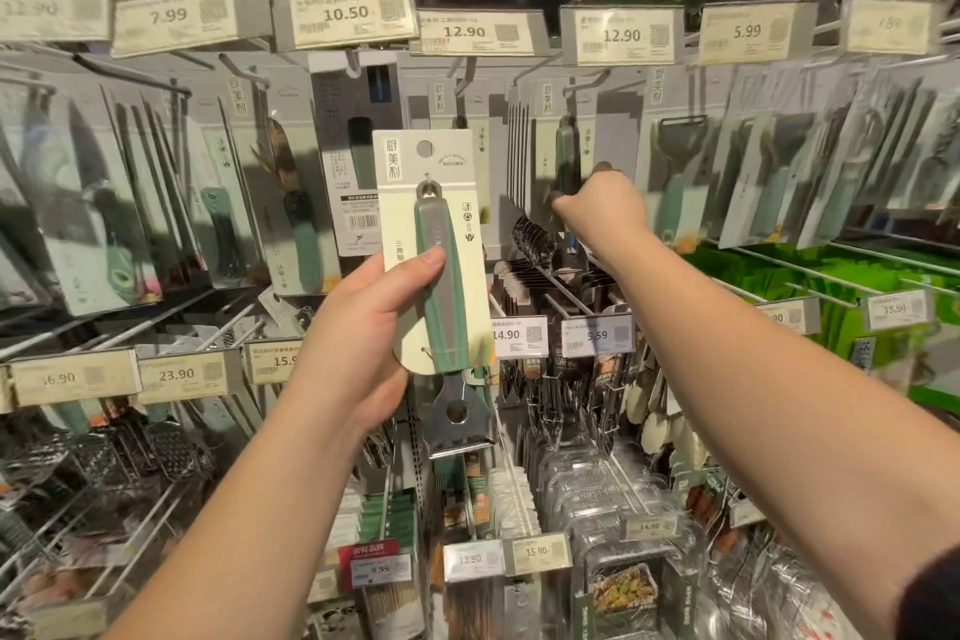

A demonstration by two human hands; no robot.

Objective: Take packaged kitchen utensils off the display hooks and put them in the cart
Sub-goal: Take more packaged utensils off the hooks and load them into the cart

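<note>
**Utensil aisle: one pack in hand, another being reached for**

Store shelving fills the view, a wall of display hooks (587,81) loaded with carded kitchen tools under a dark ceiling with small spot lamps. Price tags (345,16) run in a row along the top, reading 7.99, 10.50, 12.90, 12.90 and 5.99, with a second row lower down at 9 and 3 o'clock.

At 9 o'clock hang knife packs (98,203) in clear blisters; at 3 o'clock hang peeler packs (675,172) and more blurred cards. Toward 6 o'clock, lower hooks carry clear plastic boxes (597,494) and small green packets (389,520). A green display (810,291) sits behind the hooks at 3 o'clock.

At centre, the left hand (353,343) holds up a packaged scraper (441,265), a pale card with a green and grey handle and a steel triangular head hanging below the card. The thumb presses on the handle front and the fingers wrap behind the card, free of any hook.

Just right of centre, toward 1 o'clock, the right hand (602,205) reaches to a hanging utensil pack (566,156) under the 12.90 tag, its fingers curled and pinching the dark handle area; the pack is on its hook. No cart is in view.
</note>
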